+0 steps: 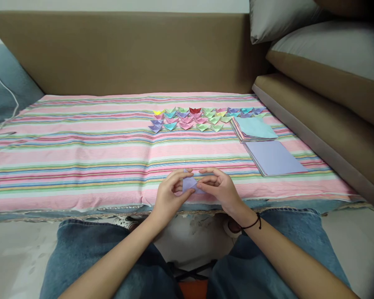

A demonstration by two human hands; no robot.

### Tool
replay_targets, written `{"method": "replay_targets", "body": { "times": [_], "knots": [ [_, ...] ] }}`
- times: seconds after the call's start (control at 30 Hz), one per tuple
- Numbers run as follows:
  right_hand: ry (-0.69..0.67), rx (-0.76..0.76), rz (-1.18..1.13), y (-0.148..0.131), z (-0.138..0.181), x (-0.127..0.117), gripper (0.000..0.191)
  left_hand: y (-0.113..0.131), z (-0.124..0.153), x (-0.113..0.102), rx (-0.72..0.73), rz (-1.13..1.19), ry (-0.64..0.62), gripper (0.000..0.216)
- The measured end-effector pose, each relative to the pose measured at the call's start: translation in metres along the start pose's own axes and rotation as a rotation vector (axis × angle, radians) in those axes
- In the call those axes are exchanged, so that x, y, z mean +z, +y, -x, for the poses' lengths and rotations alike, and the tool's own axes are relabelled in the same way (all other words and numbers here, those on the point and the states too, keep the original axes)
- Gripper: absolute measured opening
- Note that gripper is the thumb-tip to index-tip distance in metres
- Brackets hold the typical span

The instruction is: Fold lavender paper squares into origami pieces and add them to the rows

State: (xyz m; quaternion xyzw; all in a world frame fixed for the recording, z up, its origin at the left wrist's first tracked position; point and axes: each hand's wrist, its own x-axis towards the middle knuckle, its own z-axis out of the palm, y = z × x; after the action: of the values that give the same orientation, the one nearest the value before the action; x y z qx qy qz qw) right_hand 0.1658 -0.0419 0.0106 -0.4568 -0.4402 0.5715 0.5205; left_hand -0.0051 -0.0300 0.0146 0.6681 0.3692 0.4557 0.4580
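A small folded piece of lavender paper [190, 184] is held between my two hands near the front edge of the striped cloth. My left hand [173, 193] grips its left side, fingers behind and above, thumb at the lower edge. On the right, my right hand [220, 187] pinches the paper's right corner between thumb and index finger. Beyond the hands stand several folded paper boats [186, 125] in rows, in pink, green, blue, purple, yellow and red. The fingertips behind the paper are partly hidden.
A stack of lavender paper sheets [276, 158] lies to the right, touching a stack topped with light blue paper [255, 128]. Striped cloth [65, 153] covers the seat. A brown backrest [143, 54] rises behind, and cushions [330, 79] are piled at right. A white cable [12, 97] hangs at left.
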Motion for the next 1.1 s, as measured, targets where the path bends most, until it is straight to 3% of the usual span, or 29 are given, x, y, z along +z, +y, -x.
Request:
{"method": "replay_targets", "body": {
  "times": [0.3, 0.67, 1.1],
  "knots": [
    [0.037, 0.014, -0.03, -0.0024, -0.0002, 0.0003, 0.042, 0.003, -0.0005, -0.0001, -0.014, -0.079, -0.007, 0.033],
    [-0.021, 0.005, 0.064, 0.001, -0.0012, -0.0004, 0.037, 0.0022, -0.0019, -0.0016, -0.129, 0.16, 0.058, 0.036],
    [-0.002, 0.016, 0.064, 0.0024, -0.0034, -0.0029, 0.036, 0.0016, -0.0054, -0.0041, -0.207, 0.197, 0.139, 0.038]
  ]
}}
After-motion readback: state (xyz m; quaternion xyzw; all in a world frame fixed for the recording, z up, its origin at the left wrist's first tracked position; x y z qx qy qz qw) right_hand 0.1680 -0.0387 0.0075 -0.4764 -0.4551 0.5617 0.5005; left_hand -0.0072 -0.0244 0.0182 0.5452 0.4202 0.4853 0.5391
